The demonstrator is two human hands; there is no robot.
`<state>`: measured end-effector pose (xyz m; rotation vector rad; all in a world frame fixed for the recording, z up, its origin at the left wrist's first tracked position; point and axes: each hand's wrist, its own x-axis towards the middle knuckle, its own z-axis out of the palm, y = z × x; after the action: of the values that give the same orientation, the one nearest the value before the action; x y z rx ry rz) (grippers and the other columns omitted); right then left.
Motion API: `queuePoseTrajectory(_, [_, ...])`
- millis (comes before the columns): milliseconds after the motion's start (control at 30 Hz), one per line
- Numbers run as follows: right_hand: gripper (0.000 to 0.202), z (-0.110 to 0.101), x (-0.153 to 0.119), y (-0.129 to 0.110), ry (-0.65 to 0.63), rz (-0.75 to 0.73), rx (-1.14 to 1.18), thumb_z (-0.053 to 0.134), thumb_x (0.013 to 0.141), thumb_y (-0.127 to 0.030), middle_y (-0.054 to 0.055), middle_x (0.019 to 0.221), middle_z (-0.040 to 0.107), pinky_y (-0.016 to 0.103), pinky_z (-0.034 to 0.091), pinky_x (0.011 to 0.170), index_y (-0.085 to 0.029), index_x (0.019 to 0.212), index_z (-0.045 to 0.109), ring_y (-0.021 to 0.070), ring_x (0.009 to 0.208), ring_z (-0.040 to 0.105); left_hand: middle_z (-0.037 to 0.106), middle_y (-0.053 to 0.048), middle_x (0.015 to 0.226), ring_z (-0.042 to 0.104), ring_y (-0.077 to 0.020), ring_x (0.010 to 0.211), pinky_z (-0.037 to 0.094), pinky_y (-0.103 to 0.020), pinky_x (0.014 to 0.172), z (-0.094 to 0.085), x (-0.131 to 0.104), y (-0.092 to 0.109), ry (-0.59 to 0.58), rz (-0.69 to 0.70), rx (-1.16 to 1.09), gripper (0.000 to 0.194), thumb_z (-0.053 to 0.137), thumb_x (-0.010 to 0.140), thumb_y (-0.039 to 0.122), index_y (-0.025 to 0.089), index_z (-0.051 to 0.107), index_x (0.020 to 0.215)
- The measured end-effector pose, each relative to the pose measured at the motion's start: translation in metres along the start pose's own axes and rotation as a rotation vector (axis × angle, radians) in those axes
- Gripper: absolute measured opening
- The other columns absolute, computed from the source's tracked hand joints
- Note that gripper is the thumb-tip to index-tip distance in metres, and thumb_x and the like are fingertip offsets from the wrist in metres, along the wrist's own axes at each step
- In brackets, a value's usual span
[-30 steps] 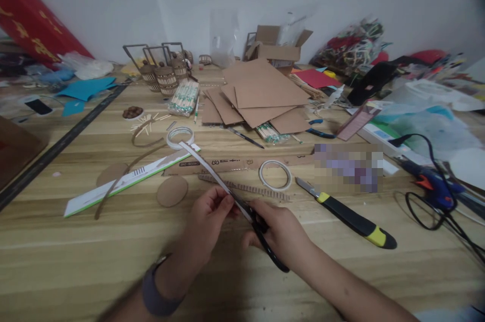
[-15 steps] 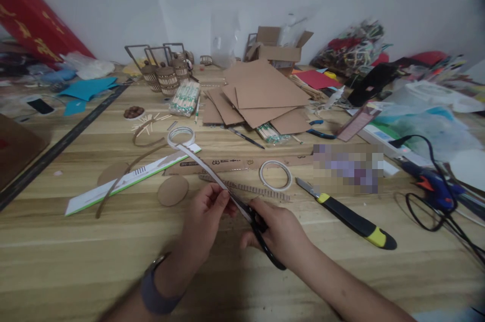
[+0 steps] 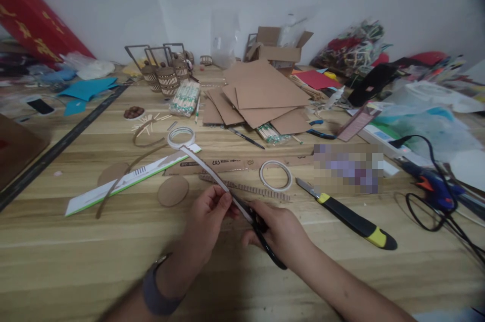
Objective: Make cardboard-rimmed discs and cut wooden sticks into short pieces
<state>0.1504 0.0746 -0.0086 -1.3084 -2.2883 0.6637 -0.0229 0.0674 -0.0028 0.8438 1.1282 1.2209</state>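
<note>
Pinching narrow white-faced strip (image 3: 207, 168) between thumb and fingers of left hand (image 3: 206, 223), just ahead of black scissors (image 3: 272, 253); grasping those scissors in right hand (image 3: 282, 231). Lies with long axis nearly in line with blades, reaching away and leftward from scissors; nearer left hand than right. Beyond scissors: printed cardboard strip (image 3: 242, 163), dark label legible only as "-24E". Far left of scissors: red banner (image 3: 38, 19), gold characters, unreadable.
</note>
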Motion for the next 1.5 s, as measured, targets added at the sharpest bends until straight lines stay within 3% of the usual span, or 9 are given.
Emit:
queuePoseTrajectory(367, [0.035,0.002,-0.001,0.002,-0.007,0.010,0.065,0.068,0.083,-0.058,0.001,0.069,0.070,0.023,0.039,0.052,-0.023,0.087,0.064,0.0178,0.057,0.064,0.063,0.000,0.066,0.059,-0.0147,0.062,0.050,-0.026,0.060,0.004,-0.001,0.002,-0.070,-0.019,-0.005,0.031,0.074,0.076,0.046,0.018,0.061,0.071])
queuePoseTrajectory(600, [0.041,-0.001,0.002,0.001,-0.025,0.038,0.079,0.069,0.079,-0.062,-0.002,0.060,0.063,0.023,0.033,0.048,-0.023,0.080,0.059,0.0168,0.051,0.058,0.067,0.001,0.068,0.062,-0.0145,0.056,0.051,-0.026,0.055,0.001,0.000,0.004,0.022,0.003,0.000,0.040,0.074,0.076,0.054,0.019,0.059,0.086])
queuePoseTrajectory(900, [0.041,-0.007,0.003,-0.003,-0.028,0.039,-0.022,0.074,0.075,-0.060,0.000,0.066,0.065,0.024,0.031,0.049,-0.023,0.084,0.061,0.0188,0.054,0.059,0.061,0.002,0.064,0.056,-0.0119,0.058,0.047,-0.022,0.053,0.004,-0.001,0.004,-0.020,-0.053,-0.074,0.036,0.079,0.071,0.049,0.017,0.062,0.074])
queuePoseTrajectory(1367, [0.041,0.002,0.001,0.002,-0.012,0.039,0.012,0.071,0.077,-0.062,0.000,0.067,0.071,0.023,0.036,0.049,-0.023,0.084,0.062,0.0177,0.053,0.064,0.064,0.002,0.064,0.057,-0.0108,0.057,0.048,-0.020,0.053,0.006,-0.001,0.000,-0.059,-0.086,-0.146,0.037,0.081,0.070,0.047,0.017,0.062,0.076])
queuePoseTrajectory(1500, [0.042,0.003,0.000,0.002,0.004,0.024,-0.030,0.070,0.078,-0.063,0.001,0.064,0.071,0.023,0.034,0.049,-0.022,0.082,0.062,0.0187,0.054,0.065,0.066,0.002,0.070,0.060,-0.0124,0.059,0.051,-0.023,0.055,0.005,-0.001,0.001,0.018,-0.062,-0.095,0.040,0.079,0.072,0.051,0.017,0.062,0.086])
